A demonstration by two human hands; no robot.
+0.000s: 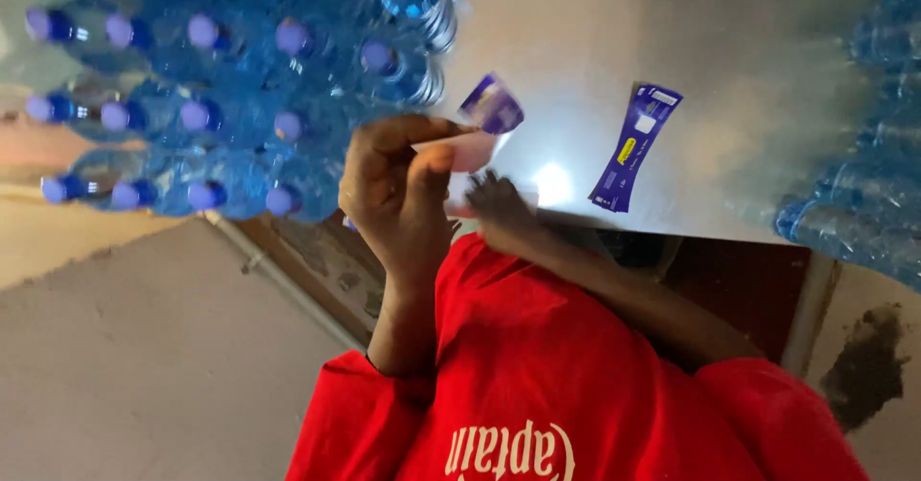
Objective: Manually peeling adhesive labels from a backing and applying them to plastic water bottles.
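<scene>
Head view, left hand (398,188) pinching purple label (483,126), long axis tilted, right hand (499,205) state unclear

Open desk (576,21) between two bottle clusters: capped bottles (201,107) crowding one side, more bottles (863,174) the other. Only a loose blue label (633,147) lying between, seemingly flat.
</scene>
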